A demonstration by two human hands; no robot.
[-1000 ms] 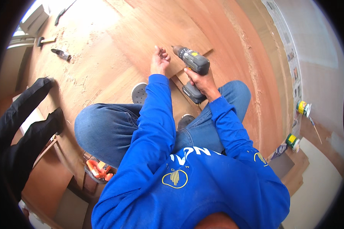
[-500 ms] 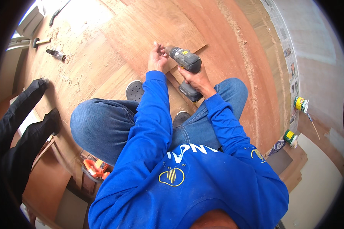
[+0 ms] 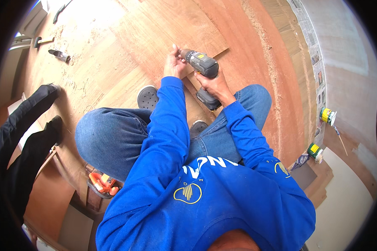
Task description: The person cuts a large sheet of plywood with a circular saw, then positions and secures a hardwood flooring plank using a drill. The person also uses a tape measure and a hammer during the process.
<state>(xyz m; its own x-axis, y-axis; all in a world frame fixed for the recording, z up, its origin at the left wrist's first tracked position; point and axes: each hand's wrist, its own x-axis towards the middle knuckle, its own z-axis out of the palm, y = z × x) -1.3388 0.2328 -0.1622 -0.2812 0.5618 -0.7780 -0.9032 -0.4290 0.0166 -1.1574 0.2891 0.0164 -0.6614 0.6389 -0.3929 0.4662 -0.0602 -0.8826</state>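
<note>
The person sits on a wide plywood sheet (image 3: pixel 125 46) with knees drawn up, both blue-sleeved arms reaching forward between the legs. The right hand (image 3: pixel 213 85) is wrapped around the grip of a cordless drill (image 3: pixel 202 65), a grey and black tool with a yellow patch on its body; its dark battery pack (image 3: pixel 208 100) shows just below the wrist. The drill lies nearly level, its nose pointing toward the person's left, straight at the left hand (image 3: pixel 174 63). That left hand sits at the chuck end of the drill, fingers curled close around the tip, thumb raised; whether it pinches a bit or a screw cannot be made out, as the fingers hide it. Both hands hover just above a smaller wooden board (image 3: pixel 205 46) that rests on the plywood, with its edge running under the drill.

Below the left forearm a grey shoe sole (image 3: pixel 148 98) shows, and a second shoe (image 3: pixel 198 126) peeks between the jeans. At the far left another person's black-clad legs (image 3: pixel 25 125) stand on the sheet. A hammer (image 3: pixel 42 40) and a small dark tool (image 3: pixel 58 55) lie well apart at the upper left. Two small tins (image 3: pixel 326 115) stand at the right edge, and an orange tool (image 3: pixel 102 183) lies beneath the left knee.
</note>
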